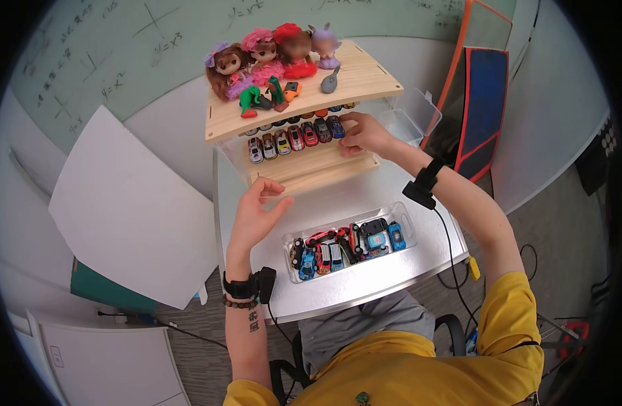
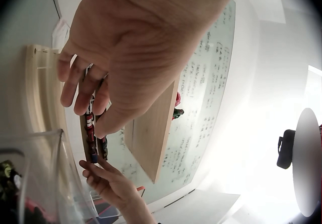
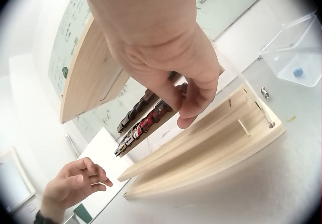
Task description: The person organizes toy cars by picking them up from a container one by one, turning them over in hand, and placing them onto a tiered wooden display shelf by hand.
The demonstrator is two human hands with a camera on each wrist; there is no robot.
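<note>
My right hand (image 1: pixel 368 135) reaches to the right end of a row of toy cars (image 1: pixel 296 138) on the middle tier of a wooden display rack (image 1: pixel 304 107). Its thumb and fingers pinch the dark blue toy car (image 1: pixel 336 126) at that end, which the hand partly hides in the right wrist view. My left hand (image 1: pixel 257 211) hovers at the rack's front left with loosely bent fingers and holds nothing. Nearer the body, a clear plastic tray (image 1: pixel 407 224) contains several jumbled toy cars, among them a blue one (image 1: pixel 396 236) at its right end.
Several dolls (image 1: pixel 228 65), green dinosaur figures (image 1: pixel 250 101) and a grey figure (image 1: pixel 330 82) stand on the rack's top board. The lowest wooden tier (image 1: pixel 311 176) juts out below the car row. A clear box (image 1: pixel 429 111) sits behind the right arm.
</note>
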